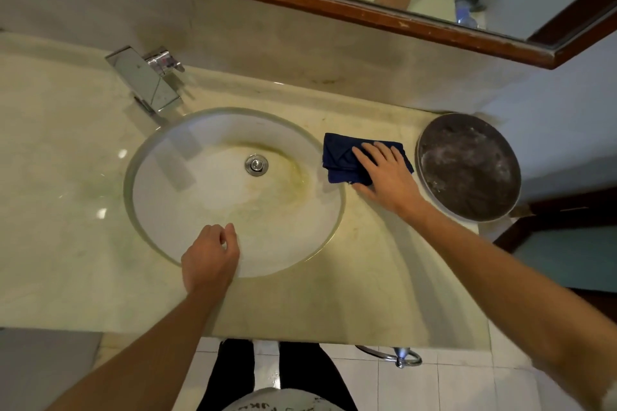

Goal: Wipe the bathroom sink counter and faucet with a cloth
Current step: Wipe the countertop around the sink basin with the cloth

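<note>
A: Where do we have the folded dark-blue cloth?

B: On the pale cream marble counter, on the strip between the round white sink basin and the round dark metal pan. It lies just right of the basin rim and close to the pan. We can't tell if it touches the pan.

A: Right hand?

B: Flat on the cloth, fingers straight and slightly spread, pressing down. It covers the cloth's right half. The thumb lies along the cloth's near edge, on the counter side. No curl round the fabric.

A: Left hand?

B: Over the near rim of the basin, fingers curled loosely, nothing in it. We can't tell if it rests on the rim or hangs above it.

A: Faucet?

B: The square chrome faucet sits at the back left of the basin, spout angled toward the bowl, well apart from both hands and the cloth.

A: Basin condition?

B: Yellow-brown staining around the chrome drain plug and toward the right wall of the bowl.

A: Anything else in view?

B: A wood-framed mirror above the backsplash, reflecting our arms. White floor tiles below the counter edge.
</note>
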The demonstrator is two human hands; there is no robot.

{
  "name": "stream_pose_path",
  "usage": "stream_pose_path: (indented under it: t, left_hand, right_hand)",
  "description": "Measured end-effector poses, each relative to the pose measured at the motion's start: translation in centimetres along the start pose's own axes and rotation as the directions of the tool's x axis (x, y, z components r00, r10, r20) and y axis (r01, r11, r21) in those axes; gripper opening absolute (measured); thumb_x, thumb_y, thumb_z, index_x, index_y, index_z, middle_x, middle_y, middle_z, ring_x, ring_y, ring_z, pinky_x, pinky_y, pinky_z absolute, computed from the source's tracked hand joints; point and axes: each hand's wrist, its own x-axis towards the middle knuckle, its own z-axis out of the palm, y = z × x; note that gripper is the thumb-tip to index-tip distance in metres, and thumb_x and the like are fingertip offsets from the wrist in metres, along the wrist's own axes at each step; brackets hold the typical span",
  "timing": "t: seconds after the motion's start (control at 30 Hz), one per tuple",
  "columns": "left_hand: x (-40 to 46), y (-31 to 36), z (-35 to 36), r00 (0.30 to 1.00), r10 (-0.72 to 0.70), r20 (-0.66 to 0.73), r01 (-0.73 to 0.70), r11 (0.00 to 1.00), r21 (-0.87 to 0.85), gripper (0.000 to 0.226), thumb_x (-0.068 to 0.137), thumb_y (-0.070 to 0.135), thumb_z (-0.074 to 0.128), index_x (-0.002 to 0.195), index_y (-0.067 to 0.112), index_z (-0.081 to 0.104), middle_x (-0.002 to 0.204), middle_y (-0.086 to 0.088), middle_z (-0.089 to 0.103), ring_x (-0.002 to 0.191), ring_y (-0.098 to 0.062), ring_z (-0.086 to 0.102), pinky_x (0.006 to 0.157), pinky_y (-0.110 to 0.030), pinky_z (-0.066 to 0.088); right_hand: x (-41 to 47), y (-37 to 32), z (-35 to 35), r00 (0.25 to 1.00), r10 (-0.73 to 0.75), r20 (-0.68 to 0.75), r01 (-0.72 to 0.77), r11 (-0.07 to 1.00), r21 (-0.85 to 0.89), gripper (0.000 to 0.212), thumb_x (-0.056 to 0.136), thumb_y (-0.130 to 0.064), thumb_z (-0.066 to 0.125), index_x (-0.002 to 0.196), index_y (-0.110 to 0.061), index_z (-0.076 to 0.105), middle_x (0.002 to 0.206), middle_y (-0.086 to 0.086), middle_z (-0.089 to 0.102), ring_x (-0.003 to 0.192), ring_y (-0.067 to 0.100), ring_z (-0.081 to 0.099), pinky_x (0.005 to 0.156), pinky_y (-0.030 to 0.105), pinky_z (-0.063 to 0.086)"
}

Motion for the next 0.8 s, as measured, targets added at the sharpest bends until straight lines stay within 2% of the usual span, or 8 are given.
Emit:
stream_pose_path:
  t: [0.2,0.37,0.43,0.47,0.53,0.6,0.73,0.8]
  left_hand:
    - [0.1,0.1,0.1,1.0,-0.016,-0.018,0.016,1.0,0.027,0.046,0.105,0.039,0.039,0.066,0.017,0.046,0.067,0.004,0.048,0.054,-0.017,0.049,0.06,-0.033,0.038]
    - [0.2,-0.3,0.4,0.999,-0.02,-0.034,0.021,0.999,0.038,0.047,0.106,0.04,0.039,0.067,0.016,0.048,0.067,0.003,0.049,0.055,-0.017,0.05,0.058,-0.033,0.039]
    - [0.2,-0.3,0.5,0.999,-0.019,-0.043,0.021,0.999,0.046,0.047,0.106,0.041,0.038,0.067,0.017,0.049,0.068,0.004,0.049,0.056,-0.016,0.05,0.058,-0.033,0.041]
    - [0.2,-0.3,0.5,0.999,-0.022,-0.045,0.024,0.999,0.048,0.048,0.106,0.042,0.038,0.067,0.017,0.049,0.068,0.005,0.049,0.056,-0.017,0.05,0.059,-0.033,0.041]
    - [0.3,-0.4,0.6,0.998,-0.031,-0.046,0.033,0.998,0.048,0.049,0.106,0.042,0.038,0.066,0.016,0.048,0.068,0.004,0.049,0.056,-0.019,0.051,0.059,-0.034,0.042]
    - [0.3,-0.5,0.7,0.998,-0.045,-0.05,0.047,0.998,0.047,0.049,0.106,0.042,0.039,0.065,0.016,0.048,0.067,0.004,0.049,0.056,-0.019,0.051,0.059,-0.036,0.045]
    - [0.3,-0.4,0.8,0.996,-0.054,-0.064,0.057,0.997,0.049,0.05,0.106,0.042,0.039,0.065,0.016,0.049,0.065,0.004,0.049,0.056,-0.018,0.051,0.057,-0.035,0.044]
    - [0.3,-0.3,0.7,0.996,-0.058,-0.068,0.061,0.997,0.045,0.05,0.106,0.041,0.039,0.066,0.015,0.05,0.065,0.003,0.05,0.056,-0.018,0.051,0.056,-0.033,0.04]
  right_hand:
    - [2.8,1.4,1.0,0.976,-0.168,-0.139,0.146,0.977,-0.153,0.051,0.09,-0.027,0.068,0.134,-0.003,0.056,0.126,0.019,0.062,0.106,0.041,0.062,0.082,0.05,0.055]
    - [6.3,1.0,-2.3,0.983,0.17,-0.069,-0.151,0.963,0.222,0.037,0.093,-0.032,0.063,0.125,-0.013,0.057,0.105,0.006,0.067,0.088,0.029,0.062,0.068,0.04,0.049]
    - [6.9,1.9,-4.4,0.94,0.329,0.091,-0.302,0.679,0.669,0.023,0.096,-0.028,0.061,0.114,-0.014,0.062,0.099,0.003,0.067,0.09,0.024,0.062,0.077,0.038,0.05]
    - [6.6,2.0,-5.5,0.903,0.371,0.218,-0.358,0.368,0.858,0.017,0.096,-0.026,0.059,0.109,-0.014,0.064,0.097,0.004,0.068,0.092,0.022,0.063,0.08,0.036,0.05]
    - [5.1,1.4,-7.0,0.852,0.275,0.446,-0.374,-0.277,0.885,0.02,0.095,-0.03,0.059,0.105,-0.014,0.065,0.095,0.005,0.071,0.094,0.02,0.066,0.08,0.033,0.052]
    - [3.7,1.2,-7.3,0.849,0.178,0.498,-0.358,-0.5,0.789,0.027,0.097,-0.035,0.061,0.112,-0.013,0.067,0.1,0.006,0.075,0.095,0.02,0.071,0.084,0.033,0.057]
    - [3.1,0.7,-6.3,0.75,0.313,0.582,-0.504,-0.3,0.81,0.047,0.086,-0.026,0.08,0.127,-0.01,0.064,0.109,0.008,0.077,0.099,0.025,0.074,0.091,0.042,0.06]
    - [3.8,0.1,-6.0,0.762,0.459,0.458,-0.46,-0.114,0.88,0.033,0.086,-0.025,0.08,0.114,-0.016,0.065,0.103,0.001,0.075,0.097,0.021,0.072,0.087,0.04,0.06]
